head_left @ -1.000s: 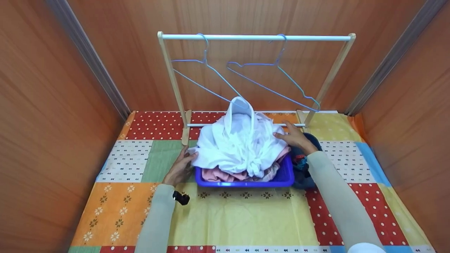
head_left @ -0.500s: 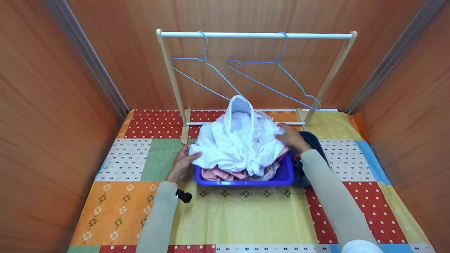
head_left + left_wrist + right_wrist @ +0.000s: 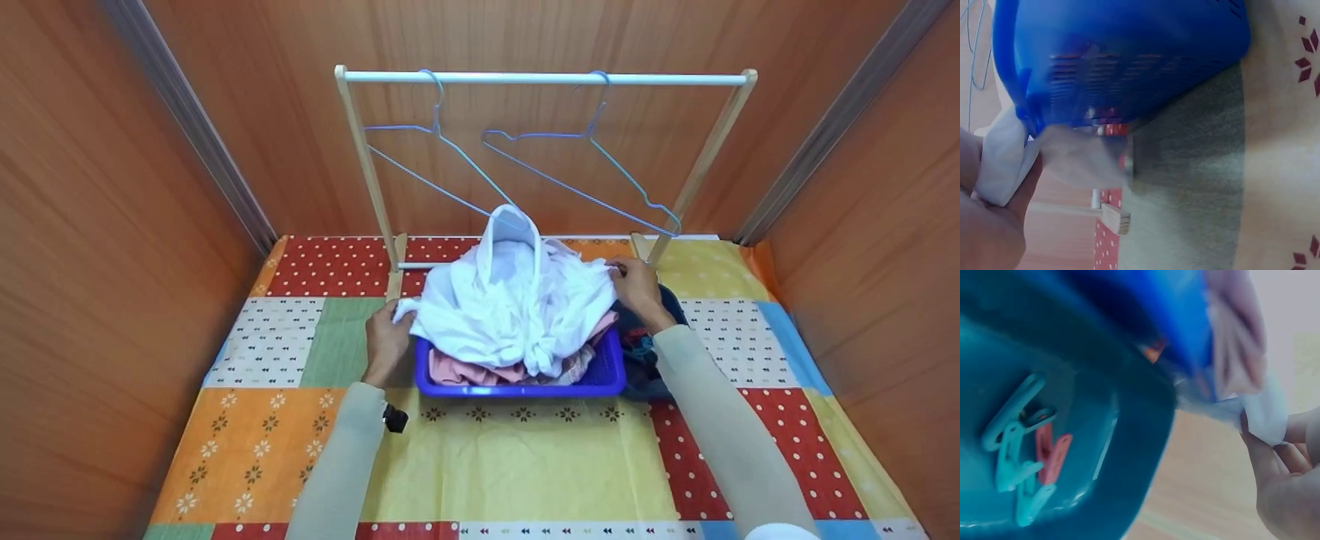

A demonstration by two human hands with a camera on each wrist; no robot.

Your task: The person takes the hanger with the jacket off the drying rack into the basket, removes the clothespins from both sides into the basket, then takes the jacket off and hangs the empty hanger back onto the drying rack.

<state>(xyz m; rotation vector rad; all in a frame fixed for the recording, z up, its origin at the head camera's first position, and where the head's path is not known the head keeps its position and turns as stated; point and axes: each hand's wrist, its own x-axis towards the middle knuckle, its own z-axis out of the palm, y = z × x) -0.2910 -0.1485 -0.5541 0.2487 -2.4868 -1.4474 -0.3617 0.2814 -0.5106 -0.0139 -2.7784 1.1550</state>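
Note:
A white garment with a hood-like loop at its top lies heaped over a blue basket. Pink and patterned clothes show beneath it along the front. My left hand pinches the garment's left edge, just outside the basket's rim; the left wrist view shows the white cloth between thumb and fingers. On the other side my right hand grips the right edge, and in the right wrist view the fingers pinch a white corner. The basket's far side is hidden under the cloth.
Behind the basket stands a small clothes rack with two hangers on its bar. A dark teal tub with several clothespins sits right of the basket. Wooden panels enclose the patchwork cloth.
My left hand has turned and now pinches the garment's left edge, lifting it slightly. My right hand has moved a little right, drawing the right edge outward.

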